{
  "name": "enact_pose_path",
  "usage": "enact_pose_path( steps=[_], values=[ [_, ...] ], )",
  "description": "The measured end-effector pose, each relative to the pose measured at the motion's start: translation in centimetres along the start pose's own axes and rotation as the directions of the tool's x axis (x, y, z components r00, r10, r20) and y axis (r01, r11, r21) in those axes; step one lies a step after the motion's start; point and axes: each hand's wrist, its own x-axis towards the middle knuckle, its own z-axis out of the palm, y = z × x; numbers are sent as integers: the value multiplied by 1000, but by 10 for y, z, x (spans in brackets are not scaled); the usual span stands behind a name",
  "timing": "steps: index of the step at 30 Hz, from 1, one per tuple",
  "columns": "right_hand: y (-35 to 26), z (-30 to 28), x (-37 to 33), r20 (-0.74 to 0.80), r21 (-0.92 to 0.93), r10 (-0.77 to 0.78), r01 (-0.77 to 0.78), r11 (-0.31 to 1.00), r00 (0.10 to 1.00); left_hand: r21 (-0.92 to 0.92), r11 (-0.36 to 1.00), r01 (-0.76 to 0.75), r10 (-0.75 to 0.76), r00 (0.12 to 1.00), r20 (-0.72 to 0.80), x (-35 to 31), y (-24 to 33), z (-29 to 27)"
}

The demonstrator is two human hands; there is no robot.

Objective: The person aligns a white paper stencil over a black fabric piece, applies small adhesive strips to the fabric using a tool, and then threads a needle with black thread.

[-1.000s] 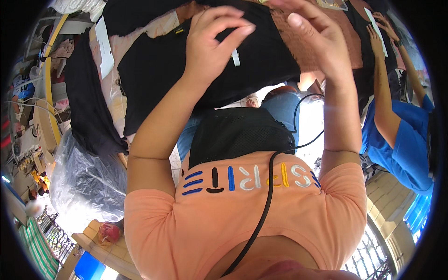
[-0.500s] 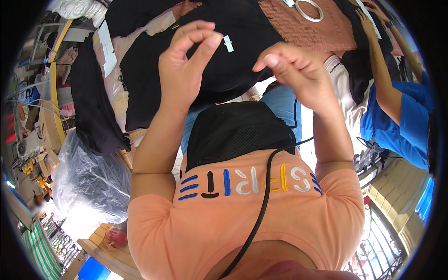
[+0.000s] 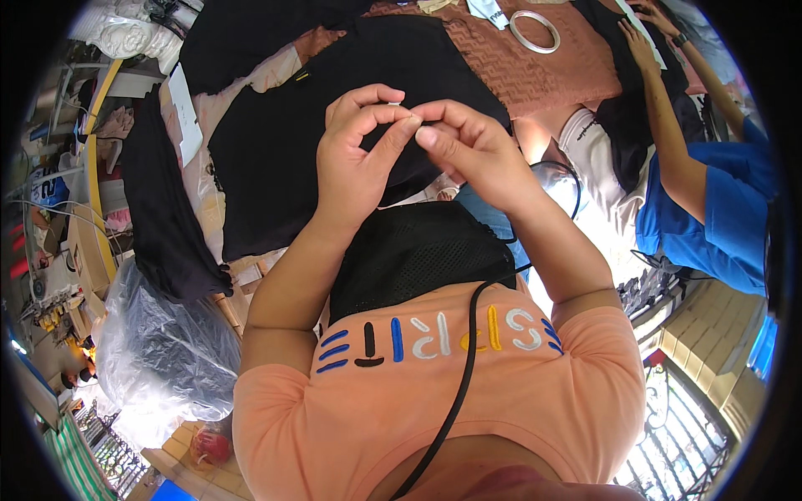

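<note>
My left hand (image 3: 355, 159) and my right hand (image 3: 476, 154) meet fingertip to fingertip above a black garment (image 3: 267, 159) spread over the table. Both are closed in a pinch, thumbs against forefingers. Whatever lies between the fingertips is too small to name; it may be a thread or needle. A sliver of white shows just behind my left fingers, where my hand covers most of the small white tag on the black cloth. A small yellow mark (image 3: 302, 76) shows on the garment farther up.
Brown patterned cloth (image 3: 501, 75) lies at the far right with a white ring (image 3: 535, 32) on it. A person in a blue shirt (image 3: 685, 192) works at the right, hands on dark cloth. Clear plastic sheeting (image 3: 167, 351) hangs at the left. A black cable (image 3: 468, 351) crosses my chest.
My hands were apart and have come together, fingertips touching. The right hand moved left and the left hand moved right and nearer. The white tag, visible before, is now mostly covered.
</note>
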Motion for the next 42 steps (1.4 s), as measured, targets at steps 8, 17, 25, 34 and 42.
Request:
enact_pose_path(
  steps=[8,17,25,34,42],
  values=[
    [2,-2,7,-225,-4,-72,73,997,972,-48,996,72,-73,997,-24,9,-5,11],
    [6,-8,8,-170,76,-108,122,990,979,0,997,82,-82,996,-18,10,-6,8],
    [-8,5,8,-247,79,-35,56,995,968,102,995,-21,24,999,-25,11,-3,5],
    [-1,-20,17,-239,-330,-339,252,910,910,-69,997,-39,32,993,-110,21,1,10],
    [4,-154,49,-305,-807,-536,85,584,787,33,996,-81,72,977,201,142,-46,47]
  ],
)
